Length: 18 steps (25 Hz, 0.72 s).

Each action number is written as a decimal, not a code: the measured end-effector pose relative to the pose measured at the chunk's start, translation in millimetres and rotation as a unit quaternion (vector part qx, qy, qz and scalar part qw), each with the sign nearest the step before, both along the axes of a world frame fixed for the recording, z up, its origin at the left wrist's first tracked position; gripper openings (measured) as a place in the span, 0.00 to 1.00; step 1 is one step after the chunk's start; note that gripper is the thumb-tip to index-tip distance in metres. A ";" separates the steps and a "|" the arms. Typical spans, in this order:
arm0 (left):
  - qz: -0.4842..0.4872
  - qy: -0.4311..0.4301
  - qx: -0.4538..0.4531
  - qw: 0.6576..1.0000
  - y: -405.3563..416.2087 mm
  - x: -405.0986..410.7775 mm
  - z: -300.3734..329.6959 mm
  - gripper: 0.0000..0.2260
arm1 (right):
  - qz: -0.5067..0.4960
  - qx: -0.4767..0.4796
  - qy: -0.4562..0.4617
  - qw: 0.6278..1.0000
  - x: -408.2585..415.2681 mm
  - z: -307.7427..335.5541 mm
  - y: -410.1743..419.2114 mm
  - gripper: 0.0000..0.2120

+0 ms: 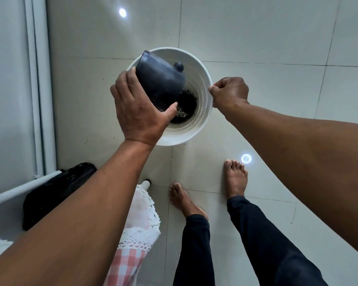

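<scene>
A white bucket stands on the tiled floor in front of me. My left hand grips a black pot and holds it tilted over the bucket, mouth turned down toward the inside. Dark soil-like material with pale specks lies at the bucket's bottom. My right hand pinches the bucket's right rim with curled fingers.
My two bare feet stand on the pale tiles just behind the bucket. At lower left is a table with a pink checked, lace-edged cloth and a black bag. A white door frame runs along the left.
</scene>
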<state>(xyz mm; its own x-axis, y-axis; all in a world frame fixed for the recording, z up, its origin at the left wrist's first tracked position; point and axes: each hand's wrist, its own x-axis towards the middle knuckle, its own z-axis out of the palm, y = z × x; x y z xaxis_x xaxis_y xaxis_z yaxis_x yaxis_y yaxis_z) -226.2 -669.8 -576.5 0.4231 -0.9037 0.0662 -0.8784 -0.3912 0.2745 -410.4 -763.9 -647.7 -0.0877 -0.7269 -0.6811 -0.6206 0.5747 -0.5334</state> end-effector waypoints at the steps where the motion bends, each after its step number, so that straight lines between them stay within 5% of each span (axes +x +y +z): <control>1: -0.002 -0.010 -0.008 1.000 -0.9 1.0 0.4 0.48 | -0.014 -0.007 -0.004 1.000 2.0 0.0 -0.4 0.08; 13: -0.008 -0.057 -0.063 0.996 -0.1 7.7 1.0 0.46 | -0.088 -0.001 0.003 0.996 4.1 -7.9 4.8 0.07; 18: 0.059 -0.025 -0.054 0.996 1.1 0.5 -1.6 0.47 | -0.084 0.001 0.013 0.996 4.5 -6.3 5.9 0.07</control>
